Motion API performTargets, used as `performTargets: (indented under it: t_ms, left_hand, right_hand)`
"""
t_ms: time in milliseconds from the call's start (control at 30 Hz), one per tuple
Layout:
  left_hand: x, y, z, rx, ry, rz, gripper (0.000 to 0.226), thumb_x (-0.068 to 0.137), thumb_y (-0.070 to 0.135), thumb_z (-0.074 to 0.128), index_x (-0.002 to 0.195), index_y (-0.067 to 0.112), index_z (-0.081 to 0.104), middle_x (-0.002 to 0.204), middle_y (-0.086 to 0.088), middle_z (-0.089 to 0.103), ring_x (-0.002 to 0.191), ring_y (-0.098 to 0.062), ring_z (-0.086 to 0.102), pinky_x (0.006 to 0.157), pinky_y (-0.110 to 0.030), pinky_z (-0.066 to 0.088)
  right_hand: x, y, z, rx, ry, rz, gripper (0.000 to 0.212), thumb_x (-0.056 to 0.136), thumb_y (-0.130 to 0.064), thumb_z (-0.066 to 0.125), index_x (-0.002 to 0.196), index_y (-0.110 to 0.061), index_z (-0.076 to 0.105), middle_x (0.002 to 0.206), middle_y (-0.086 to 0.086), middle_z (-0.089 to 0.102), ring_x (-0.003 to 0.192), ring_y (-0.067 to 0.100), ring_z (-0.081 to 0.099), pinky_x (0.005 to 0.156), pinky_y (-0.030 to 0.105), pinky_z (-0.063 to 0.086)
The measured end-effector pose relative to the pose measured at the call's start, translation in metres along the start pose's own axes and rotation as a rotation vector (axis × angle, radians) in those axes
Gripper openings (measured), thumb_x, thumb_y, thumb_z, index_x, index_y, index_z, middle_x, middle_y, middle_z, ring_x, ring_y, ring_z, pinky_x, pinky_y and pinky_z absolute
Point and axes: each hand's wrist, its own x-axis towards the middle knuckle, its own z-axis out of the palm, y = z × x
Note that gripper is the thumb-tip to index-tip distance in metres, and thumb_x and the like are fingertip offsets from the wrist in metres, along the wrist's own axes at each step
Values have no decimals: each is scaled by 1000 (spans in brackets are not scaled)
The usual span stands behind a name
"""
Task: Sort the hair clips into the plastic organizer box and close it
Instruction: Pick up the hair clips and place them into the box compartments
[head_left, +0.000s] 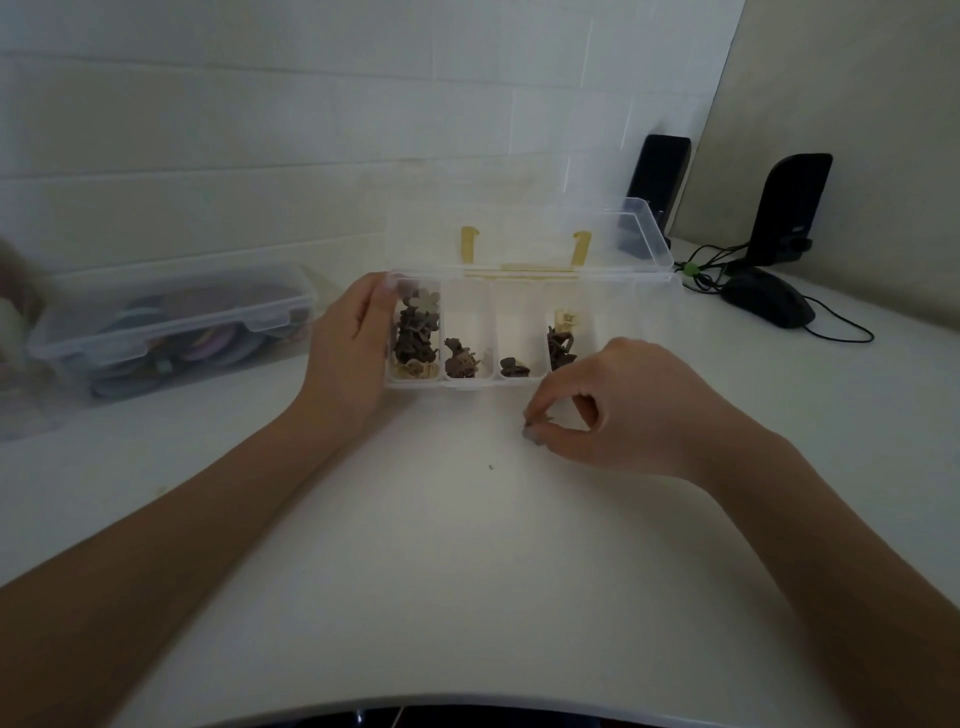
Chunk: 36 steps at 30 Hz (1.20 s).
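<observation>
left hand (349, 349) gripping box (467, 378) left end, thumb over rim | right hand (618, 402) pinching small clip (545, 419) on worktop (441, 545), just before box | box sitting mid-worktop, lid (644, 228) standing open, clips lying in compartments

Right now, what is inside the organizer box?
The organizer box holds small clips in four compartments, the leftmost pile fullest. The right hand covers the compartments further right, so their contents are hidden.

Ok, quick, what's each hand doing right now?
Left hand: grips the box at its left end.
Right hand: pinches a small clip.
</observation>
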Motion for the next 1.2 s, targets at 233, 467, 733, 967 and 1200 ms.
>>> performTargets:
  t_ms: [233,467,733,967,1200]
  left_hand:
    - [0,0,0,7,6,-5,26,102,24,35,101,19,61,92,2,60,72,15,50,70,-5,38]
    - [0,-1,-1,-22,-4,-1,29,103,26,34,103,17,62,91,15,60,81,13,53,75,-11,43]
    - [-3,2,1,-39,13,6,29,103,23,34,101,16,62,89,15,60,78,15,53,71,-3,38]
    - [-7,7,3,-69,8,13,28,103,23,34,99,17,62,86,18,60,73,13,53,67,-5,40]
    - [-5,9,0,-180,-8,-45,32,103,21,32,97,15,62,83,13,60,74,11,56,72,-5,41]
  right_hand:
    - [3,1,4,135,-76,55,7,81,-35,66,86,-38,69,51,-15,47,60,-9,50,53,16,33]
    - [6,7,1,483,173,74,7,78,-16,72,80,-23,74,58,-8,60,50,5,44,51,10,32]
    - [9,-1,5,792,261,74,8,80,-6,70,77,-13,70,70,4,68,54,16,58,49,18,49]
    - [45,-29,12,548,474,-10,4,80,-16,71,79,-19,71,74,-9,70,67,4,60,58,8,37]
    - [83,-37,27,243,475,-47,3,81,-24,69,81,-21,70,82,-6,62,79,5,42,61,37,49]
